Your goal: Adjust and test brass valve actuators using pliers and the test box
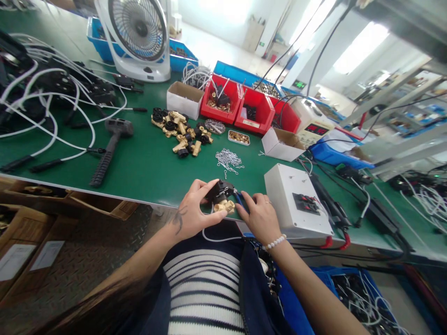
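Note:
My left hand (195, 207) is closed around a brass valve fitting (224, 206) with a black housing (220, 190) on top, at the front edge of the table. A white cable loops below it across my lap. My right hand (260, 215) grips blue-handled pliers (239, 199), whose tip meets the right side of the black housing. My fingers cover most of the tool, so its jaws are hard to make out. Just beyond my hands lies a heap of small wire clips (228, 159), with a single clip (225, 174) nearer to me.
Brass fittings (181, 130) with black caps are piled beyond my left hand. A hammer (111, 149) and cabled parts (52, 93) lie left, below a fan (139, 37). Red bins (254, 111) stand at the back. A white switch box (295, 202) sits close by my right hand.

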The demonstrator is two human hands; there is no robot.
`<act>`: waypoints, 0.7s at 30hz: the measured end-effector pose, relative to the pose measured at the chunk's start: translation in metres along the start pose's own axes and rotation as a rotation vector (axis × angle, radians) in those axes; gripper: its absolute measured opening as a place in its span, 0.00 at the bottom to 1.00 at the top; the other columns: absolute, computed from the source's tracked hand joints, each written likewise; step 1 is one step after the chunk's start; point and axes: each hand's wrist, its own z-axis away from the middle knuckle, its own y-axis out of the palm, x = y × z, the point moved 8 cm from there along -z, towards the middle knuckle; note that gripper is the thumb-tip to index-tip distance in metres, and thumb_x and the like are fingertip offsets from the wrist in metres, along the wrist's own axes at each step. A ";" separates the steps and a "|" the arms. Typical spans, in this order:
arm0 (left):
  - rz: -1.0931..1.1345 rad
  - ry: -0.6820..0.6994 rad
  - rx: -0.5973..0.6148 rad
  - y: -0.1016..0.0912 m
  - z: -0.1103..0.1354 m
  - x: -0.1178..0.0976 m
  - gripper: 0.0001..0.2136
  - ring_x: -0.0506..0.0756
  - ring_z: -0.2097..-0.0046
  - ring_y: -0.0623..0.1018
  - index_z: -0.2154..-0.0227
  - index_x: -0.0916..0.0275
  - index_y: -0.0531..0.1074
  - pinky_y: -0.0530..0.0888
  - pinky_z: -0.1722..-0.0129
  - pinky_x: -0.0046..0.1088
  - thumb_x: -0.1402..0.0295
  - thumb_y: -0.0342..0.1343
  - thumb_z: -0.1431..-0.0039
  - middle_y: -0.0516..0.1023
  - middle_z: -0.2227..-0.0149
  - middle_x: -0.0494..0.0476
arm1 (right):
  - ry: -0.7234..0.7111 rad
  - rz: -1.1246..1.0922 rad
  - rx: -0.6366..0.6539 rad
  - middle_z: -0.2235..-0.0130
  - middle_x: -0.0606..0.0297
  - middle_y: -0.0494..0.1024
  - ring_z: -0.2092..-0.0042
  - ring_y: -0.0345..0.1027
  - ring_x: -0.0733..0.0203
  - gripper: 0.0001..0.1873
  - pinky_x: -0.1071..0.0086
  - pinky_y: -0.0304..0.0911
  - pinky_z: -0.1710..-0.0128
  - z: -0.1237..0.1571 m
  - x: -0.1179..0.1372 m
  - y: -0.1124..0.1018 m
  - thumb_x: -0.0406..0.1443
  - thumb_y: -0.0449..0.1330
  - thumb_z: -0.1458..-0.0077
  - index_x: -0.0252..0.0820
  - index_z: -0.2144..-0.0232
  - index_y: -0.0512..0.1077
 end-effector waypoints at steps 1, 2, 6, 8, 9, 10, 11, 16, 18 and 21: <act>0.006 0.000 0.002 0.000 0.000 0.001 0.31 0.58 0.50 0.72 0.41 0.59 0.64 0.78 0.52 0.40 0.62 0.62 0.50 0.64 0.56 0.56 | 0.008 -0.025 0.002 0.60 0.44 0.76 0.54 0.69 0.39 0.24 0.47 0.64 0.52 -0.001 0.000 -0.003 0.48 0.55 0.41 0.34 0.55 0.77; 0.012 0.000 0.007 -0.001 0.000 0.002 0.31 0.58 0.50 0.72 0.41 0.59 0.64 0.78 0.51 0.39 0.62 0.62 0.50 0.64 0.55 0.56 | 0.017 -0.046 0.005 0.64 0.47 0.76 0.58 0.71 0.44 0.26 0.52 0.67 0.57 -0.003 0.001 -0.008 0.49 0.50 0.39 0.35 0.59 0.77; 0.037 -0.003 0.028 -0.002 -0.001 0.005 0.31 0.58 0.50 0.72 0.41 0.57 0.65 0.79 0.52 0.40 0.61 0.63 0.50 0.64 0.56 0.55 | 0.039 -0.517 0.048 0.71 0.61 0.71 0.75 0.66 0.61 0.31 0.67 0.64 0.76 -0.009 0.012 -0.046 0.51 0.34 0.34 0.41 0.63 0.71; 0.051 -0.003 0.035 -0.003 -0.002 0.006 0.32 0.58 0.51 0.72 0.41 0.57 0.65 0.79 0.52 0.40 0.61 0.63 0.51 0.64 0.56 0.55 | 0.002 -0.828 -0.051 0.69 0.66 0.69 0.75 0.62 0.64 0.17 0.69 0.61 0.77 -0.009 0.020 -0.073 0.50 0.49 0.38 0.46 0.61 0.68; 0.055 -0.002 0.038 -0.003 -0.003 0.007 0.32 0.58 0.51 0.72 0.41 0.57 0.65 0.79 0.52 0.40 0.61 0.63 0.51 0.64 0.56 0.55 | -0.025 -0.888 -0.167 0.68 0.67 0.69 0.74 0.62 0.65 0.13 0.68 0.62 0.75 -0.008 0.021 -0.088 0.47 0.56 0.42 0.48 0.60 0.66; 0.058 -0.001 0.042 -0.003 -0.003 0.007 0.32 0.58 0.51 0.72 0.41 0.57 0.65 0.79 0.52 0.40 0.61 0.63 0.51 0.63 0.56 0.55 | -0.049 -0.860 -0.313 0.68 0.68 0.68 0.73 0.62 0.64 0.11 0.68 0.63 0.73 -0.004 0.021 -0.102 0.43 0.60 0.44 0.49 0.60 0.66; 0.059 0.002 0.046 -0.003 -0.004 0.007 0.32 0.58 0.51 0.72 0.41 0.57 0.65 0.79 0.52 0.40 0.61 0.64 0.51 0.64 0.56 0.55 | -0.063 -0.774 -0.441 0.68 0.68 0.68 0.72 0.63 0.64 0.11 0.67 0.63 0.71 0.000 0.020 -0.112 0.40 0.61 0.45 0.49 0.59 0.66; 0.050 0.017 0.059 -0.003 -0.004 0.007 0.33 0.59 0.51 0.72 0.41 0.57 0.65 0.79 0.53 0.40 0.62 0.64 0.52 0.64 0.56 0.56 | -0.183 -0.212 -0.037 0.69 0.65 0.71 0.69 0.67 0.58 0.10 0.64 0.64 0.68 -0.007 0.036 -0.074 0.33 0.58 0.48 0.45 0.61 0.71; 0.050 0.019 0.065 -0.003 -0.003 0.007 0.33 0.59 0.51 0.72 0.40 0.57 0.65 0.78 0.52 0.40 0.62 0.64 0.52 0.64 0.56 0.56 | -0.204 -0.163 0.016 0.69 0.65 0.72 0.69 0.67 0.58 0.10 0.64 0.64 0.68 -0.009 0.036 -0.072 0.33 0.58 0.49 0.45 0.62 0.71; 0.052 0.018 0.078 -0.002 -0.004 0.008 0.33 0.58 0.51 0.71 0.40 0.56 0.64 0.78 0.52 0.40 0.62 0.64 0.51 0.64 0.55 0.56 | -0.136 -0.336 -0.389 0.69 0.68 0.70 0.70 0.65 0.61 0.08 0.65 0.64 0.67 -0.003 0.024 -0.106 0.36 0.58 0.44 0.46 0.60 0.69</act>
